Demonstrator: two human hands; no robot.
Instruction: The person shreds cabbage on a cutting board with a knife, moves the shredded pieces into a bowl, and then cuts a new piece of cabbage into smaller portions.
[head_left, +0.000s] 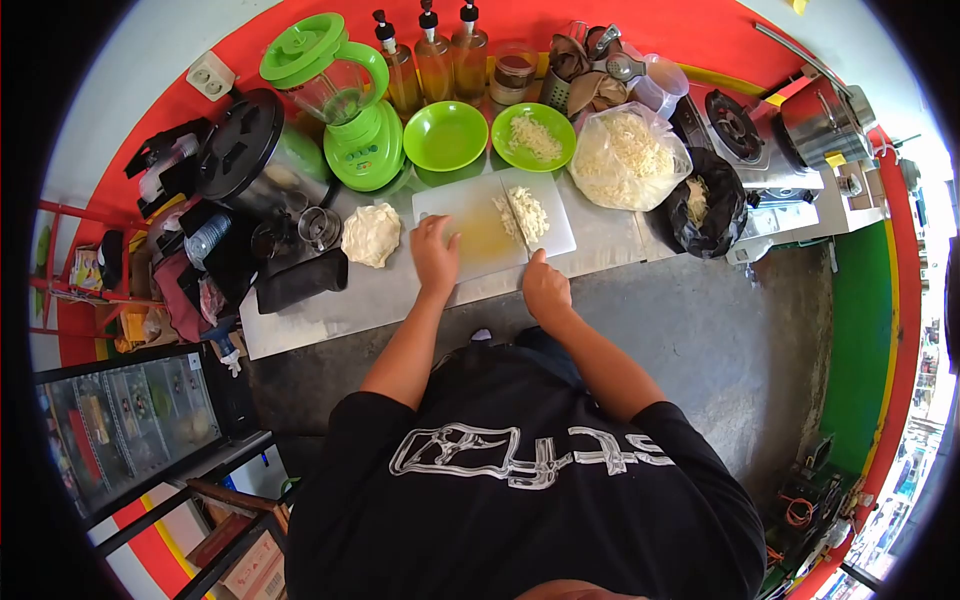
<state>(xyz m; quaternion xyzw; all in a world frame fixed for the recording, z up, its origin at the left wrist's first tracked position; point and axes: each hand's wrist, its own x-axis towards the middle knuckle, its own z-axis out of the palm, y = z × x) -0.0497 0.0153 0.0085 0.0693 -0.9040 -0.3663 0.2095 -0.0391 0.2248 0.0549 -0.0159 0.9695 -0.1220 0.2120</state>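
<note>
A pale cutting board (470, 215) lies on the metal counter. My right hand (547, 288) is closed on the handle of a knife (515, 215), whose blade stands against a heap of chopped white pieces (530, 212) on the board's right half. A wet, yellowish patch shows on the board's middle. My left hand (436, 248) rests at the board's left edge, thumb apart from the fingers, with nothing visible in it. To its left sits a whitish, lumpy bundle (371, 235). Behind the board stand a green plate (534, 137) holding similar pale pieces and a green bowl (446, 136).
A green blender (362, 140), several pump bottles (432, 65) and a utensil holder (557, 90) line the back. At right are a clear bag of pale shreds (628, 160), a black bag (705, 205) and a stove (740, 130). A black-lidded container (240, 145) stands left.
</note>
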